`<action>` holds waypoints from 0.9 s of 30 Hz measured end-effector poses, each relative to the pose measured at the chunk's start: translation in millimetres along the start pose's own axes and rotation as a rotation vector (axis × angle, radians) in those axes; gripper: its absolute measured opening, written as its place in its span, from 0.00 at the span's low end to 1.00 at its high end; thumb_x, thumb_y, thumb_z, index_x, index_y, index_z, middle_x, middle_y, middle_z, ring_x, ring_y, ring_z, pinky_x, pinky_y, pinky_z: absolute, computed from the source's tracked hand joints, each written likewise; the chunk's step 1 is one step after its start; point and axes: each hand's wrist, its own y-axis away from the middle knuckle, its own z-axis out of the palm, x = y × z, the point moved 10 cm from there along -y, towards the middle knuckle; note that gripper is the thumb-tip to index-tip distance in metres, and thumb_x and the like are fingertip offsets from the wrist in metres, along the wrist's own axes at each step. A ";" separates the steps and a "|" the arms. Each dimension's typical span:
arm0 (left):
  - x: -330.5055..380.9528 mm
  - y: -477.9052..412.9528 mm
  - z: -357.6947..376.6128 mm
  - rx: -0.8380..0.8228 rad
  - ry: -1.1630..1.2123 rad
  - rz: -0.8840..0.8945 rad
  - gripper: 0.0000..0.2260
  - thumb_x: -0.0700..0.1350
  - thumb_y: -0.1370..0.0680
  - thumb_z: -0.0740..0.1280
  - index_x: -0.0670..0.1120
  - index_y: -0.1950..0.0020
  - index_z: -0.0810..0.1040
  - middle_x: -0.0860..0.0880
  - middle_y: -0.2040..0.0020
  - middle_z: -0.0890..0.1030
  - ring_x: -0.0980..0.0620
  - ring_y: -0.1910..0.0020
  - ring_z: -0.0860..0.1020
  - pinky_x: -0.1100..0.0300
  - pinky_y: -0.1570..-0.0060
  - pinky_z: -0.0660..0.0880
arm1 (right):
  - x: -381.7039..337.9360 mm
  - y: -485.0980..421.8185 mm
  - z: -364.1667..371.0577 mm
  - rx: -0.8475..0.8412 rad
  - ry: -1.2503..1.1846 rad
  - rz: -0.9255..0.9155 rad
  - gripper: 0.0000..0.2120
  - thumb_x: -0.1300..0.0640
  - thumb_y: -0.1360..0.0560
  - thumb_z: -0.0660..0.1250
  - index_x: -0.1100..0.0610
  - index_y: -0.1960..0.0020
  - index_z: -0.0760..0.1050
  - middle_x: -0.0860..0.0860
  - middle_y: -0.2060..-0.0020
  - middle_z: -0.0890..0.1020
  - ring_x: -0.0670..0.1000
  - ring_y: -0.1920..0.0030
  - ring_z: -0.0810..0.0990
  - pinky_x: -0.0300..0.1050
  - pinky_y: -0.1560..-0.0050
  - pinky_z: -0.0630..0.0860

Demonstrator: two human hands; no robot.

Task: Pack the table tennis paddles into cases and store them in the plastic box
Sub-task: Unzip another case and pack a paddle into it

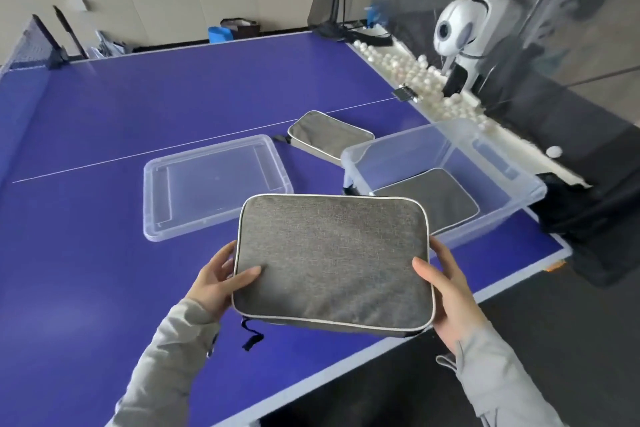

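While held level in both hands above the near edge of the table (pixel 104 114), grey case (pixel 332 260) well short of the plastic box (pixel 519 184), off to the right. Zip not visible from above; no paddles in sight, so contents unknown.

Head view, step in hand as judged: carry right and forward, lift over the near rim, lower flat onto the case already inside (pixel 436 198). Best kept level to avoid catching the clear wall. Best squared with the lower case for a tidy stack. Dark strap (pixel 251 333) dangling from the near left corner, so worth minding at the rim.

Left hand (pixel 214 281): clamped on the left short side, thumb pressed on the top face, fingers curled along the edge. Right hand (pixel 446 291): clamped on the right short side, thumb on top, fingers underneath and hidden. Both forearms in pale sleeves, reaching in from below, wrists roughly level.

Also noted: third case (pixel 329 135) on the table just behind the box; lid (pixel 214 184) lying to the left.
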 end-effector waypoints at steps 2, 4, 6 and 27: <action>-7.0 6.2 32.6 0.012 -0.065 0.029 0.44 0.52 0.56 0.84 0.49 0.41 0.75 0.48 0.50 0.83 0.49 0.54 0.82 0.56 0.57 0.79 | -16.3 3.3 -32.0 0.004 0.025 -0.013 0.22 0.56 0.36 0.71 0.46 0.43 0.76 0.51 0.53 0.86 0.51 0.53 0.85 0.47 0.58 0.79; -16.8 12.1 65.3 0.021 -0.080 0.053 0.41 0.49 0.55 0.83 0.51 0.43 0.76 0.48 0.51 0.84 0.50 0.56 0.83 0.59 0.61 0.80 | -36.3 6.5 -63.3 -0.006 0.072 -0.032 0.22 0.55 0.35 0.71 0.46 0.42 0.76 0.50 0.52 0.85 0.51 0.51 0.84 0.44 0.58 0.80; -24.9 17.3 93.3 0.020 -0.066 0.066 0.42 0.50 0.56 0.83 0.52 0.43 0.76 0.50 0.52 0.84 0.51 0.57 0.83 0.61 0.64 0.80 | -54.2 6.4 -88.9 -0.016 0.117 -0.048 0.22 0.54 0.35 0.71 0.45 0.42 0.76 0.49 0.51 0.85 0.50 0.50 0.84 0.42 0.58 0.80; 2.3 -91.9 219.9 0.213 -0.141 0.251 0.24 0.36 0.31 0.74 0.50 0.38 0.74 0.52 0.45 0.79 0.48 0.51 0.80 0.50 0.56 0.80 | -169.1 -166.2 -179.2 0.055 0.428 -0.268 0.13 0.55 0.29 0.72 0.39 0.49 0.80 0.43 0.47 0.83 0.43 0.44 0.80 0.43 0.45 0.75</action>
